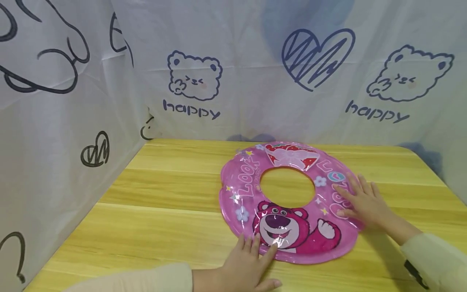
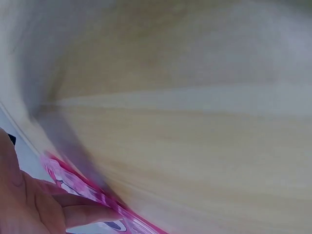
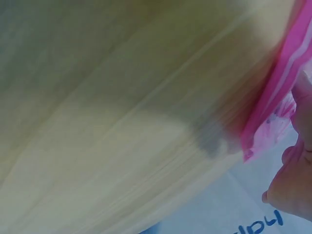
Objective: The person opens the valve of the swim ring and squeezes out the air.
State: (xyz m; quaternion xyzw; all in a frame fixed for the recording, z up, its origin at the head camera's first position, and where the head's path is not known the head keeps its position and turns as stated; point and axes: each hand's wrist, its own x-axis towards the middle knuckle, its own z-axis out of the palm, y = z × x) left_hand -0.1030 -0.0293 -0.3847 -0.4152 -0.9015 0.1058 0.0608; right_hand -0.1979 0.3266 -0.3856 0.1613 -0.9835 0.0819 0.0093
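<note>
A pink swim ring [image 1: 233, 207] printed with a bear, a strawberry bow, flowers and lettering lies flat on the table, its round hole showing wood. Its shiny surface looks puffed, with a small dent in the left edge. At the front edge, my left hand [image 1: 244, 263] rests straight fingers on the ring beside the bear's face, the thumb off to the side. My right hand [image 1: 366, 207] spreads its fingers over the lettering on the right side. Both wrist views show the ring's edge from low down, with the left hand [image 2: 29, 204] and right hand [image 3: 297, 180] against it.
The wood-grain table [image 1: 164, 202] extends left and right of the ring. A white cloth [image 1: 248, 97] with dark drawings of bears, hearts and the word happy hangs behind the table and along its left side. Light sleeves cover both forearms.
</note>
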